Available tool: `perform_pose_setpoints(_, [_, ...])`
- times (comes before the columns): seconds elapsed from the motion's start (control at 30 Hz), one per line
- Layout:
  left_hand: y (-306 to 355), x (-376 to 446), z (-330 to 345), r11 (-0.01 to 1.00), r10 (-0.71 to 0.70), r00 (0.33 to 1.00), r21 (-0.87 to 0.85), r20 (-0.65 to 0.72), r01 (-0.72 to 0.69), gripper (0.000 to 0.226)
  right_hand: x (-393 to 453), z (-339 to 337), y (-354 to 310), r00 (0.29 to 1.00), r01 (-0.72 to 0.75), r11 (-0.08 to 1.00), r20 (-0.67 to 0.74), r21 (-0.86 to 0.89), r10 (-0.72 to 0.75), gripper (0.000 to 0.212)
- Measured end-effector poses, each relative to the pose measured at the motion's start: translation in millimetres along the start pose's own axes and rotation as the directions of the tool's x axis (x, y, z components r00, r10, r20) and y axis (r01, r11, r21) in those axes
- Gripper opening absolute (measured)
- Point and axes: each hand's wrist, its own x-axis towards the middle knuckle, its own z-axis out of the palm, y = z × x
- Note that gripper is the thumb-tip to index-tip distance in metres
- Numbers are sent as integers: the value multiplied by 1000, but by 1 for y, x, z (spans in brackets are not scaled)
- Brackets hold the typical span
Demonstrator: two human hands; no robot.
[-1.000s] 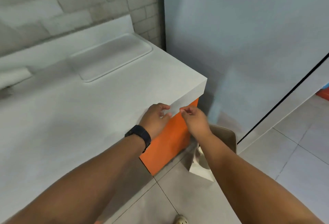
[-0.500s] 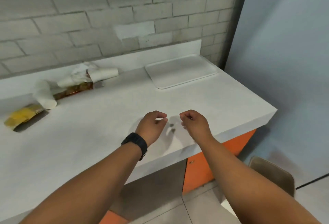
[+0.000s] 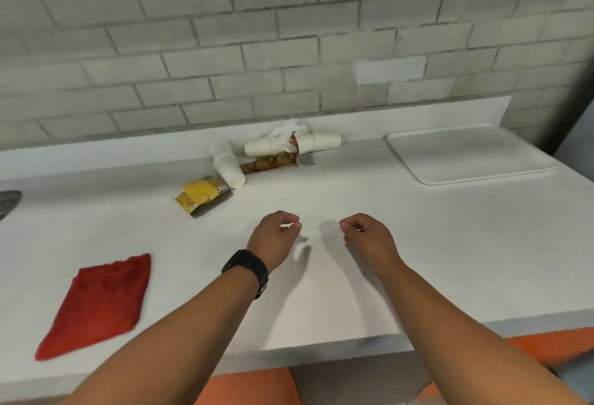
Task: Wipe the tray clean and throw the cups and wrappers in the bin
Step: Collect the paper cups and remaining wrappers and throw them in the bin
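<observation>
A white tray lies bare at the back right of the white counter. White paper cups lie on their sides near the back wall, some nested, with crumpled paper among them. A reddish wrapper lies beside the cups and a yellow wrapper sits in front of them. A red cloth lies flat at the front left. My left hand and my right hand hover over the counter's middle, fingers curled, nothing in them.
A grey brick wall rises behind the counter. Orange cabinet fronts show below the counter's front edge. A dark grey object pokes in at the far left edge.
The view swung left from the counter's right end and the bin on the floor. The cups, wrappers and red cloth came into sight. My hands moved apart slightly.
</observation>
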Motion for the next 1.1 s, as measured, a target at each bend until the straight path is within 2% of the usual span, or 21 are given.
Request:
perform_pose_setpoints(0.17, [-35, 8, -44, 997, -68, 994, -28, -82, 66, 18, 10, 54, -13, 997, 3, 1000, 77, -14, -2, 11])
perform_pose_setpoints(0.43, [-66, 18, -62, 985, -172, 961, -60, -218, 162, 20, 44, 82, -24, 986, 34, 997, 168, -65, -22, 11])
perform_pose_setpoints(0.67, [-69, 33, -79, 958, -277, 874, -182, -398, 221, 32, 86, 91, -48, 945, 144, 982, 312, -120, -100, 9])
perform_pose_setpoints(0.8, [-77, 45, -86, 946, -315, 818, -231, -481, 228, 39, 99, 104, -49, 926, 160, 974, 365, -159, -93, 8])
perform_pose_setpoints(1.0, [-91, 75, -112, 965, -253, 815, -78, -522, 249, 44, 117, 135, -57, 924, 166, 969, 371, -182, -89, 8])
perform_pose_setpoints(1.07, [-94, 89, -127, 964, -243, 825, -36, -510, 262, 45, 125, 149, -61, 938, 129, 976, 341, -175, -63, 3])
perform_pose_setpoints(1.1, [-97, 97, -136, 963, -244, 835, -18, -494, 270, 46, 128, 157, -64, 943, 113, 978, 330, -177, -49, 8])
